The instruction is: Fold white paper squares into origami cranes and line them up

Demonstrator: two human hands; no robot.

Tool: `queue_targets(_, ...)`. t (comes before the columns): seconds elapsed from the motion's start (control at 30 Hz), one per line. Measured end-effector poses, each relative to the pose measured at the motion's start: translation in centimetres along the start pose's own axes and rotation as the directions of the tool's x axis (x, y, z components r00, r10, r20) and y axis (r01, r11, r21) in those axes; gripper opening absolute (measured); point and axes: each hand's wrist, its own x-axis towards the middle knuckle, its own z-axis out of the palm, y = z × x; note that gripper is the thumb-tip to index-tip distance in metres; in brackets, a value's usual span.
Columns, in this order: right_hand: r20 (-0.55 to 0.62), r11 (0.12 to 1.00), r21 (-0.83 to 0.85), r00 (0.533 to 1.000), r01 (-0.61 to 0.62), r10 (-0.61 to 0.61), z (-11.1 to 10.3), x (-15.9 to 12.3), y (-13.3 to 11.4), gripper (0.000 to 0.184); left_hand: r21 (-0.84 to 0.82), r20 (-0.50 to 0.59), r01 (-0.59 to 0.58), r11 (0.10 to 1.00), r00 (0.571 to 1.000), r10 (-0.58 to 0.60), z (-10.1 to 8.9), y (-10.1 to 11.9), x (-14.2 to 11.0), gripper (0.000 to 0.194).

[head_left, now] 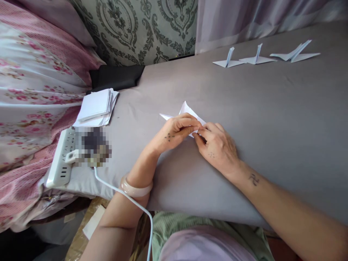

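The wall (116, 29) behind the table (272, 145) carries a dark leaf-and-medallion pattern on a pale ground; a mauve curtain (228, 21) hangs beside it, along the table's far edge. The tabletop is covered in plain grey cloth. A pink-and-white floral drape (29, 76) borders the left side, and lighting is soft, with only faint shadows.
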Motion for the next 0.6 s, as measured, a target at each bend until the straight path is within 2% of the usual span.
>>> queue_targets(0.07, 0.014, 0.998, 0.05, 0.999, -0.031, 0.031, 0.0, 0.1, 0.2, 0.013, -0.011, -0.003, -0.005, 1.0, 1.0, 0.005, 0.0, 0.1, 0.0, 0.02)
queue_targets(0.23, 0.073, 0.992, 0.116, 0.997, -0.048, 0.04, -0.6, 0.1, 0.5, 0.013, -0.019, 0.042, 0.02, 1.0, 0.999, -0.019, 0.0, 0.2, 0.1, 0.021)
queue_targets(0.37, 0.199, 0.966, 0.25, 0.98, -0.07, 0.019, -1.8, 0.5, 1.7, 0.036, 0.008, 0.06, 0.025, 1.0, 0.998, -0.026, 0.2, 0.2, 0.3, 0.022)
queue_targets(0.43, 0.266, 0.914, 0.379, 0.963, -0.145, 0.042, -2.4, 1.0, 2.9, 0.039, 0.038, 0.065, 0.009, 0.999, 0.998, -0.012, 0.3, 0.2, 0.5, 0.022)
queue_targets(0.5, 0.331, 0.817, 0.532, 0.943, -0.223, 0.041, -3.0, 1.6, 4.4, 0.034, 0.085, 0.073, 0.0, 0.996, 0.997, -0.006, 0.4, 0.2, 0.8, 0.023)
queue_targets(0.53, 0.338, 0.768, 0.586, 0.939, -0.258, 0.058, -3.3, 1.9, 5.1, 0.03, 0.108, 0.078, 0.0, 0.994, 0.997, -0.008, 0.4, 0.2, 0.9, 0.023)
queue_targets(0.6, 0.288, 0.717, 0.612, 0.938, -0.334, 0.19, -4.0, 2.3, 6.4, 0.023, 0.139, 0.09, 0.002, 0.99, 0.996, -0.015, 0.3, 0.3, 1.0, 0.024)
